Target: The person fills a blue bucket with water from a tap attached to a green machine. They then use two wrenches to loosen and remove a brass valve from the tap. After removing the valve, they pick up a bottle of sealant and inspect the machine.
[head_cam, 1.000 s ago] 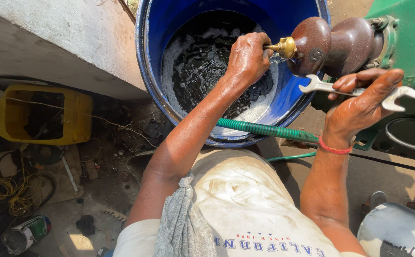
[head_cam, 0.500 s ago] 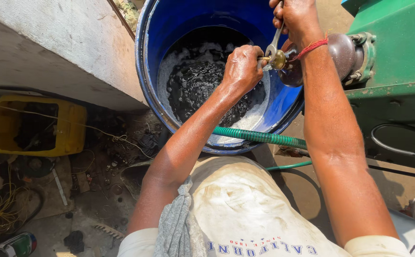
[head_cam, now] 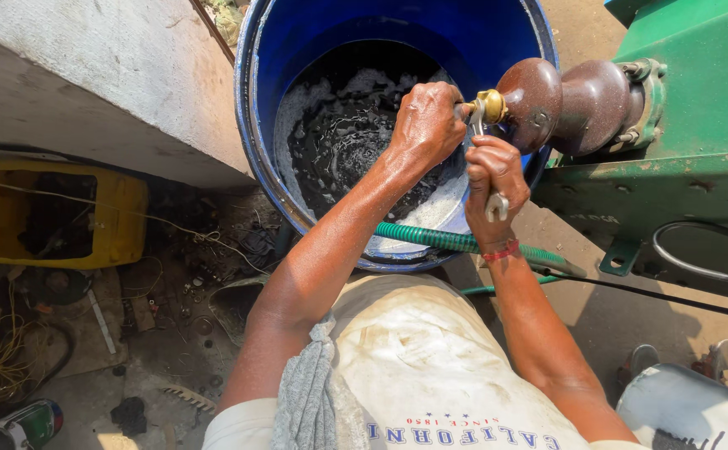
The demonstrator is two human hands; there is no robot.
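Nearest the camera is the person's pale shirt (head_cam: 431, 367), with a grey cloth (head_cam: 306, 392) draped over the left shoulder. Both forearms reach away from it toward the work.

Compared with half a second ago, the right arm has come down: then it stretched high across the view with the hand above the fitting; now the right hand (head_cam: 492, 173) sits below and just in front of it, wrist bent, the red band (head_cam: 502, 250) showing at the wrist. The left hand has barely moved.

The right hand is clenched around the shaft of a steel spanner (head_cam: 487, 158) — one open end sticks out under the fist, the other goes up to the brass fitting (head_cam: 491, 106). Whether the spanner's upper end is seated on the fitting cannot be told. The left hand (head_cam: 427, 122) is closed too, gripping something just beside the brass fitting on its left (what exactly is hidden inside the fist).

A green ribbed hose (head_cam: 456, 242) runs under both wrists, across the near rim of the blue drum (head_cam: 256, 125). The drum holds dark, foamy liquid. The brass fitting caps a brown rounded housing (head_cam: 564, 104) that juts from the green machine (head_cam: 689, 108) on the right — over the drum's rim.

Off to the left, on the littered ground, stands a yellow container (head_cam: 122, 217).
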